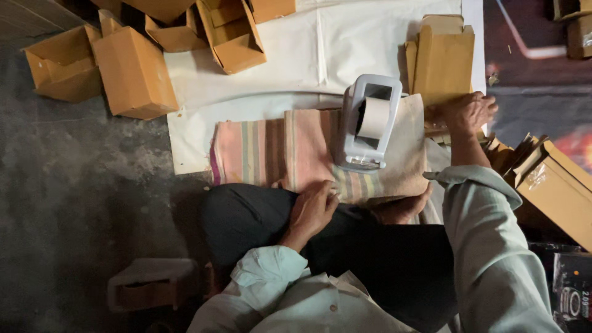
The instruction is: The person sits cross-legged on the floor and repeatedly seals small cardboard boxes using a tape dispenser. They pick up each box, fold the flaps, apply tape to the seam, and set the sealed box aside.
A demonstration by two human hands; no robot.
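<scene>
Dim floor; right hand (465, 112) half-hiding flat cartons (441, 58)

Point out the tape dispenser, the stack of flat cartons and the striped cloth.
tape dispenser (370, 126), head view, on the tape roll in its grey body.
stack of flat cartons (444, 61), head view, on the top carton's face.
striped cloth (271, 151), head view, on its pink stripes left of the dispenser.

Pink-striped cloth (271, 151), grey tape dispenser (370, 120)

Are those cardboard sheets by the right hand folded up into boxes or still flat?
Flat: the cardboard sheets lie stacked, unfolded, beside the right hand.
</scene>
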